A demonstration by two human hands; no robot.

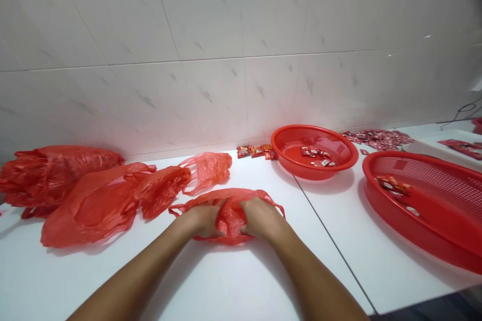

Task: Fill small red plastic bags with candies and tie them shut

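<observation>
A thin red plastic bag (232, 215) lies on the white table in front of me, its mouth spread and its handle loops out to either side. My left hand (208, 219) reaches into the bag's mouth from the left, thumb and fingers apart. From the right, my right hand (259, 216) is inside the same opening, its thumb also held away from the fingers. Both hands touch the bag's walls, and the red film partly hides the fingertips. I see no item between the hands.
Crumpled red bags (94, 205) and a bulky red bundle (64, 173) lie to the left. A round red basket (314, 173) with small packets and a larger red basket (425, 225) stand right. Snack packets (256, 151) and a packet pile (380, 139) lie by the tiled wall.
</observation>
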